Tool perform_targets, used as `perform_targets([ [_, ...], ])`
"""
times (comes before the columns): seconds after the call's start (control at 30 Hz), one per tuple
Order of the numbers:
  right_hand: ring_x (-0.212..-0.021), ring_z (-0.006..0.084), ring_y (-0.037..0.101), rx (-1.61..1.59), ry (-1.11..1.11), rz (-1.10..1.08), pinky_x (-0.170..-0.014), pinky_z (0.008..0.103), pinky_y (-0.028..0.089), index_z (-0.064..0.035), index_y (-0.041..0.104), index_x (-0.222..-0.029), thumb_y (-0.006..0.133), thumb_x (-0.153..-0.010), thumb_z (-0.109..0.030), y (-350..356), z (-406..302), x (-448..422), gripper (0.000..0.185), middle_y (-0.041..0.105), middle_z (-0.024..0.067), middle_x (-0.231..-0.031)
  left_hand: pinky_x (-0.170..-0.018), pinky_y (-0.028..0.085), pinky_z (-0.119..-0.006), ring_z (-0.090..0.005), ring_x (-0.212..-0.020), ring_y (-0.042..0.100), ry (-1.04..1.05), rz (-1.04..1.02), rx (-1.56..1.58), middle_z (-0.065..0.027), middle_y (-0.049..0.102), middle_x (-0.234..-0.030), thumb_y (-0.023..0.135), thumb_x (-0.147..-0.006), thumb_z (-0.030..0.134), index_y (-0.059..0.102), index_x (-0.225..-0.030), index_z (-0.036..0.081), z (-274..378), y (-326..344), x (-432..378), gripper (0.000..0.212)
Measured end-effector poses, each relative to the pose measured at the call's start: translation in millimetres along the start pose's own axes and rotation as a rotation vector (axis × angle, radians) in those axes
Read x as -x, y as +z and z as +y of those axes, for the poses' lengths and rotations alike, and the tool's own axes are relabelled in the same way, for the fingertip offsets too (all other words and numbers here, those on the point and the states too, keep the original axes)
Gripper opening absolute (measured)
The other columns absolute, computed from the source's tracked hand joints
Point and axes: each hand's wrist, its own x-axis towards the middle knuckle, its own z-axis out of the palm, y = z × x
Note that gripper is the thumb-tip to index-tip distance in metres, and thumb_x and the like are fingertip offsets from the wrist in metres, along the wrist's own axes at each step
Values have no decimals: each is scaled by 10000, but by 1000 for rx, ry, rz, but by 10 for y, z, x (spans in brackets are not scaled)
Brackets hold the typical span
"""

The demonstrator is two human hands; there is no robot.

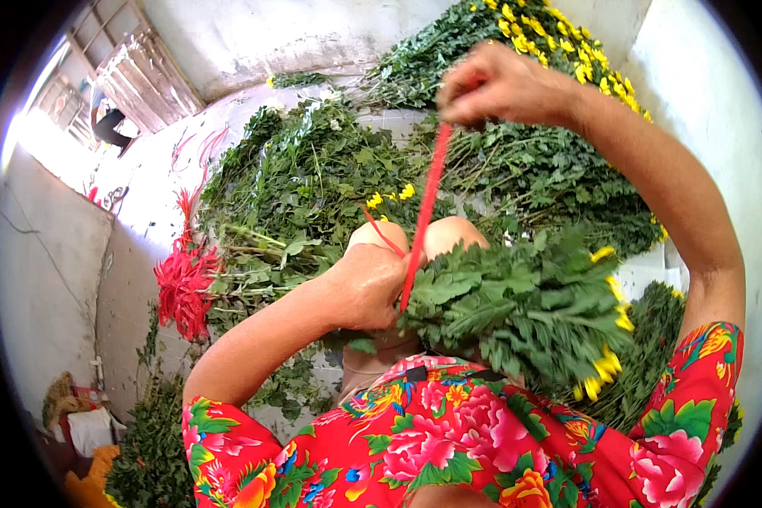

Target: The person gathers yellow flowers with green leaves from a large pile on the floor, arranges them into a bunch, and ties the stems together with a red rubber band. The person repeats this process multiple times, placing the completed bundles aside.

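Observation:
My left hand [374, 286] is closed around the stems of a bunch of yellow chrysanthemums [514, 305] lying across my lap. The blooms point to the right and the cut stems to the left. Around the bunch at that hand runs a red plastic tie strip [430, 209], with a short loose end sticking up over the hand. Raised above the bunch, my right hand [495, 86] grips the strip's other end and holds it taut. The fingers of the right hand are slightly blurred.
Several more chrysanthemum heaps lie around me, including cut foliage [311, 171] ahead and a stacked yellow-flowered pile [457, 51] by the back wall. A bundle of red strips [187, 286] sits left. A person [108, 120] is at the far-left doorway. Bags [89, 432] lie lower left.

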Motion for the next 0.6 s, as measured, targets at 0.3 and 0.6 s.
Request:
perform_targets([
  [0.3,-713,162,662,-674,530,397,-634,315,545,-2,724,-1000,682,-897,-118,1754,851,1491,160,700,53,-795,-988,462,-340,-154,-1069,587,-20,57,856,-53,660,-1151,849,-680,94,550,-1282,7,-159,-405,-64,677],
  [0.6,-640,225,551,507,-255,483,-516,380,451,-31,605,-970,663,-703,-81,2008,-462,1161,278,526,47,-741,-818,553,-435,-366,-893,705,-530,21,518,-251,705,-930,826,-598,338,640,-990,-78,-112,334,-271,601],
])
